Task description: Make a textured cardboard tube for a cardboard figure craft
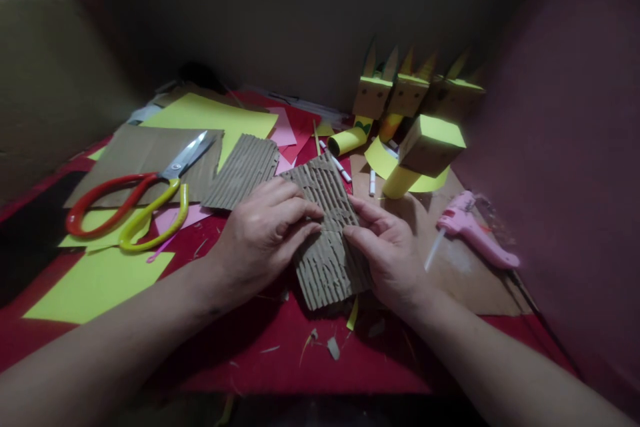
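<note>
A ribbed piece of corrugated cardboard [327, 267] is held tilted over the red cloth, between my two hands. My left hand [270, 227] has its fingers and thumb closed together at the cardboard's left side, over its ribbed face. On the right edge, my right hand [393, 247] pinches the same piece between thumb and fingers. A second ribbed cardboard piece [243, 172] lies just beyond my left hand. Scissors [173, 173] with one red and one yellow handle rest on a flat cardboard sheet [143, 147] to the left.
Yellow paper [100, 283] lies at the left. Box-headed figures with pointed ears [373, 97] stand at the back right, near another yellow-topped box figure [431, 143]. A pink glue gun [475, 230] rests at the right. Scraps [333, 348] dot the red cloth [225, 353].
</note>
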`<state>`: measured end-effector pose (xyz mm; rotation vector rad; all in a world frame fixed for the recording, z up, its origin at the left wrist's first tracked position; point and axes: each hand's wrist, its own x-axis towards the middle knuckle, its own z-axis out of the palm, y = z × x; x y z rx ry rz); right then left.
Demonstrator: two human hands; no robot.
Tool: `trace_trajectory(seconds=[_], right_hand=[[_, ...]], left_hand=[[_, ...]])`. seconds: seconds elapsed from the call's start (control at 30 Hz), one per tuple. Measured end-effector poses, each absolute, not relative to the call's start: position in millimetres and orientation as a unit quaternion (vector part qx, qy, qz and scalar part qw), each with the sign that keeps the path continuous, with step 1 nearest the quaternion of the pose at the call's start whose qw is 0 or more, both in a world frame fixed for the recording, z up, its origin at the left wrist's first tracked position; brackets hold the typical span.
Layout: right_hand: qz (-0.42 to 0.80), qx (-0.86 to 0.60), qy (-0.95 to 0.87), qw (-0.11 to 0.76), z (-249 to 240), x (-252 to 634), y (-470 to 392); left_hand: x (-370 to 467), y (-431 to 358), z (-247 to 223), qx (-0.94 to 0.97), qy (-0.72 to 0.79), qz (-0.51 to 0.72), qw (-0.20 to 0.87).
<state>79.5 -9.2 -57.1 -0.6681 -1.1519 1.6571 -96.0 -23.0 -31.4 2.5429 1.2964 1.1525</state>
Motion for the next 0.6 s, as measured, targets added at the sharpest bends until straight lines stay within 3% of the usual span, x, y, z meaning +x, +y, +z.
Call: trace_trajectory(seconds=[0.3,0.6], right_hand=[[0.683,-0.275,-0.469,0.487,-57.3,78.1,-9.7],[0.673,-0.283,-0.479,0.488,-52.7,80.4,-10.7]], left_hand=[[-94.4,-24.1,-36.7,0.827,0.452,0.333,0.038],[-94.0,-25.4,-32.3,0.797,0.464,0.386,0.023]])
